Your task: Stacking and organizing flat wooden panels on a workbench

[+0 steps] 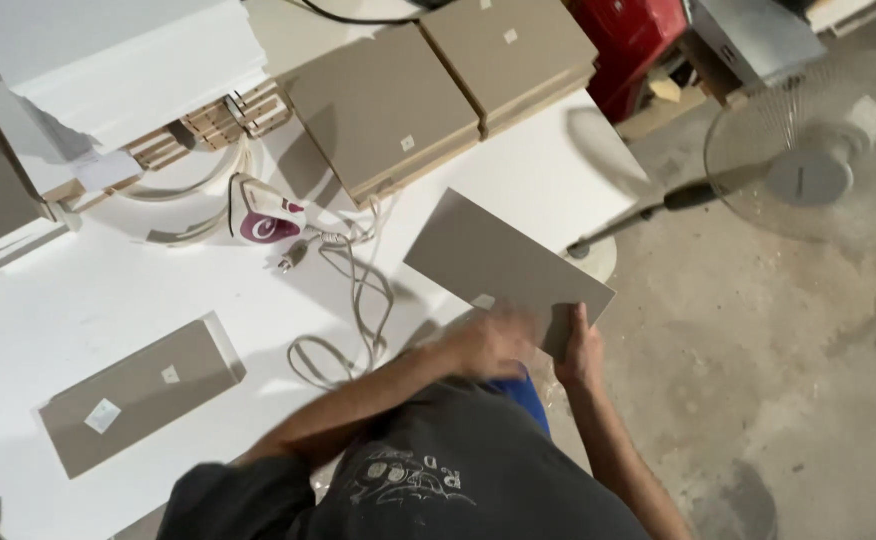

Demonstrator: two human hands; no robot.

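Note:
I hold a flat grey-beige rectangular panel (pixel 503 258) over the right edge of a white worktable (pixel 78 290). My left hand (pixel 486 343), blurred by motion, rests on the panel's near edge beside a small white sticker. My right hand (pixel 579 352) grips the panel's near right corner, thumb on top. The panel is tilted, with its far corner pointing toward the table's middle. Both forearms reach up from my dark shirt at the bottom of the view.
A white and maroon clothes iron (pixel 266 218) lies on the table, its cord (pixel 358 300) looped toward me. Another grey-beige panel (pixel 143 392) lies at lower left. Stacked panels (pixel 383 105) sit at the back. A standing fan (pixel 813 160) is on the concrete floor to the right.

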